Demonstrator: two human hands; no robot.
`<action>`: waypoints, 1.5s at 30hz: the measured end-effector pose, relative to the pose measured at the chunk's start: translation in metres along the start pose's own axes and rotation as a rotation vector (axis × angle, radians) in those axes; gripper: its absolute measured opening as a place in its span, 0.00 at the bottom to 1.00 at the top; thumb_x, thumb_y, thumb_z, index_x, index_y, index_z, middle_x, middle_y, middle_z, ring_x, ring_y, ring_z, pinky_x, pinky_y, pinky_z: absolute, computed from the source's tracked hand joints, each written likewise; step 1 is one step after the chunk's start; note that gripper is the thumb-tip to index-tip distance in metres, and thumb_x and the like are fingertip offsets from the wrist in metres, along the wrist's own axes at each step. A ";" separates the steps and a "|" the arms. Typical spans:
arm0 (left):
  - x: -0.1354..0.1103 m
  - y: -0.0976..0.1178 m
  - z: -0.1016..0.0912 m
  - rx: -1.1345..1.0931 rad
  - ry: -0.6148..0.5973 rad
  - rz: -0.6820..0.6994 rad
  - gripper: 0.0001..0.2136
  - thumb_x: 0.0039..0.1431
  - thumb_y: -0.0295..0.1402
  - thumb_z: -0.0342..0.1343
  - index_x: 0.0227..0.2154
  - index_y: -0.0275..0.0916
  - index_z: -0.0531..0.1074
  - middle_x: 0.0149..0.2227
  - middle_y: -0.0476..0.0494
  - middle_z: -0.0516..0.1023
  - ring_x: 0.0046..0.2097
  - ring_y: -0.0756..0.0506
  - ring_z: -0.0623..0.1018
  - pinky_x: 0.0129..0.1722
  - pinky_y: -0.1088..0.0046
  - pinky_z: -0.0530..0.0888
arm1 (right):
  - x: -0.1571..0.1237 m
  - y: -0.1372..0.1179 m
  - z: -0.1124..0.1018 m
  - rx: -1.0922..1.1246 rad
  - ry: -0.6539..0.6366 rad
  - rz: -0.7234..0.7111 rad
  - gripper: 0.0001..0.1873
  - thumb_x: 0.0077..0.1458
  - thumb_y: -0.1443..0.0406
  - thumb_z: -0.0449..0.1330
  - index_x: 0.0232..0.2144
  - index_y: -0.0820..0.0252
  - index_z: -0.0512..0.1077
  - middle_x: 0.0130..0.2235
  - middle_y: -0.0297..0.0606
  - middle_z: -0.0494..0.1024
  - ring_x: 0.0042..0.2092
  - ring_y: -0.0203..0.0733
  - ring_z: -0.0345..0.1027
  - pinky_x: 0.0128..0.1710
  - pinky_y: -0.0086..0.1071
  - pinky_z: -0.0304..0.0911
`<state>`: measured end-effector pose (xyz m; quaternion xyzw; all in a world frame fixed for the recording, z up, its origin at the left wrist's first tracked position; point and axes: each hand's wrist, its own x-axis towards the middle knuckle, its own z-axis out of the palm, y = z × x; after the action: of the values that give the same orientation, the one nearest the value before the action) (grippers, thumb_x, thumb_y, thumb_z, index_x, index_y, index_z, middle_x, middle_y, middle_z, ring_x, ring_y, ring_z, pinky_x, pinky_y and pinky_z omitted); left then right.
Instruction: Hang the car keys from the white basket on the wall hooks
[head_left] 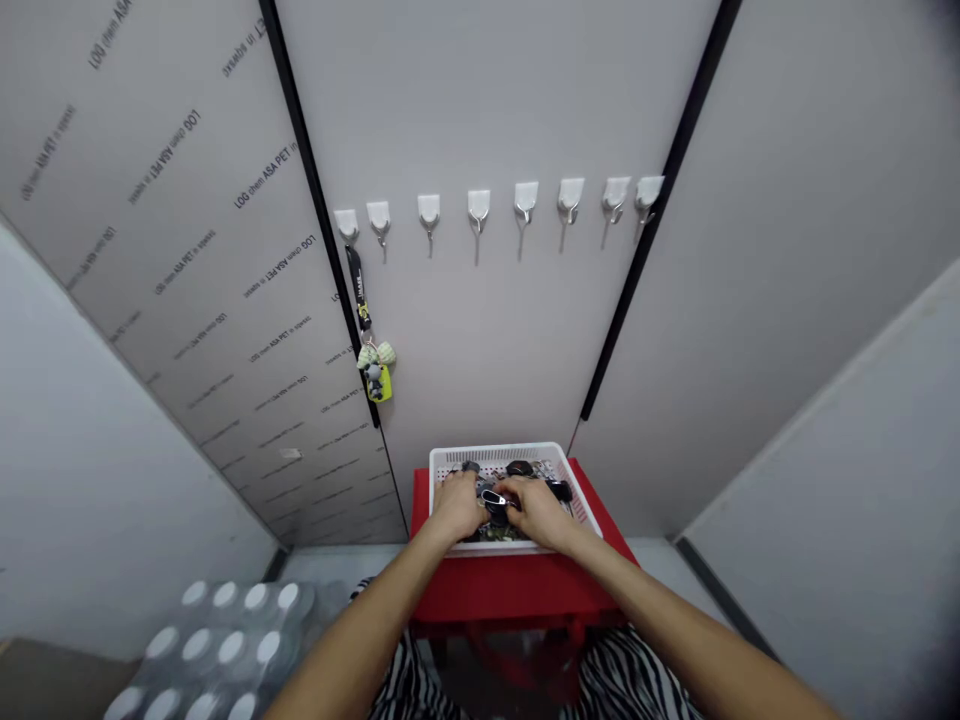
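Note:
Both my hands are inside a white plastic basket (495,548) full of keychains and small loose items. My right hand (541,510) is closed, thumb and fingers pinching a keychain (493,497) with a shiny silver clasp and a dark body. Just left of it, my left hand (456,508) has its fingers curled down among the items, its thumb close beside the keychain. What the left fingertips hold is hidden. Behind the hands lies a dark round item (519,468); another black piece (559,490) rests near the right wall of the basket.
The basket sits on a red stool (517,590). On the wall ahead, a row of white hooks (478,205) runs across. From the leftmost hook hangs a black-strapped keychain with a panda figure (375,375). Capped bottles (232,645) stand at lower left.

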<state>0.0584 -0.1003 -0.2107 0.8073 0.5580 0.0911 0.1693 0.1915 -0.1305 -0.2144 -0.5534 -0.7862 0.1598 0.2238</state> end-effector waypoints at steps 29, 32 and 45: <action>-0.009 0.013 -0.040 -1.004 -0.023 0.070 0.09 0.40 0.31 0.45 0.23 0.32 0.67 0.20 0.51 0.66 0.23 0.54 0.63 0.25 0.80 0.60 | 0.001 -0.011 -0.013 0.623 0.182 0.233 0.19 0.45 0.56 0.41 0.17 0.63 0.62 0.19 0.36 0.66 0.23 0.35 0.59 0.25 0.28 0.53; -0.018 0.017 -0.050 -1.070 -0.055 0.099 0.08 0.39 0.30 0.46 0.23 0.33 0.66 0.21 0.51 0.67 0.24 0.54 0.64 0.27 0.80 0.60 | 0.009 -0.021 -0.017 1.102 0.219 0.388 0.16 0.44 0.56 0.43 0.26 0.62 0.63 0.21 0.35 0.68 0.23 0.35 0.62 0.24 0.28 0.55; -0.022 0.001 -0.050 -1.114 -0.026 0.034 0.05 0.38 0.29 0.47 0.20 0.32 0.64 0.17 0.53 0.64 0.22 0.55 0.62 0.24 0.80 0.59 | 0.042 -0.048 -0.054 1.189 0.471 0.345 0.16 0.37 0.58 0.53 0.28 0.65 0.64 0.22 0.35 0.69 0.21 0.28 0.58 0.19 0.23 0.53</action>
<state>0.0349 -0.1123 -0.1629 0.6057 0.4102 0.3650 0.5759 0.1696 -0.1066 -0.1371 -0.4737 -0.3941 0.4750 0.6283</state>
